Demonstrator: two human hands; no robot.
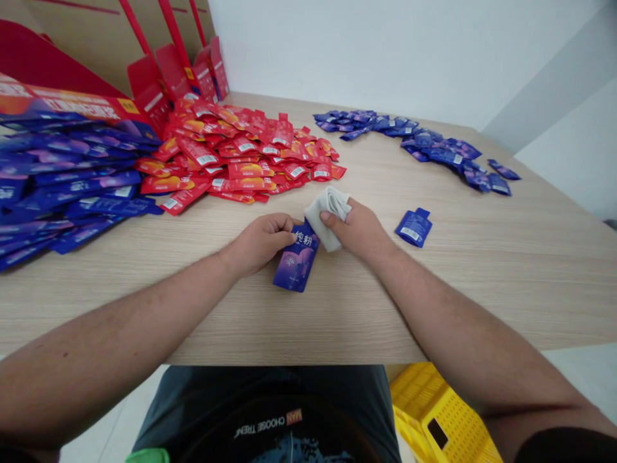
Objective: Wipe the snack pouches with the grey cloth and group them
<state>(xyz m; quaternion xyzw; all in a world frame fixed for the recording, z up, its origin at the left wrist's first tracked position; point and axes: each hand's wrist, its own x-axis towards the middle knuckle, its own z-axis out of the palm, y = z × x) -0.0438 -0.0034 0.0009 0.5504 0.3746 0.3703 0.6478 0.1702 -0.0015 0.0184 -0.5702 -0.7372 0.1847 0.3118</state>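
Note:
Between my two hands a blue-purple pouch (295, 267) with white print hangs tilted just over the table, its narrow top end toward the cloth. My left hand (263, 243) pinches the pouch by its upper left edge, thumb on the printed face. A folded pale grey cloth (328, 215) is gripped in my right hand (359, 228), thumb on top. The cloth touches the top corner of the pouch and hides part of it. Right of my right hand, a single blue pouch (414, 227) lies flat on the table with its label side up.
A large heap of blue pouches (72, 186) lies at the left, beside a heap of red pouches (250, 151). Red cartons (168, 74) stand behind them. A row of blue pouches (434, 145) runs along the back right of the wooden table (506, 270). A yellow crate (448, 411) stands below the front edge.

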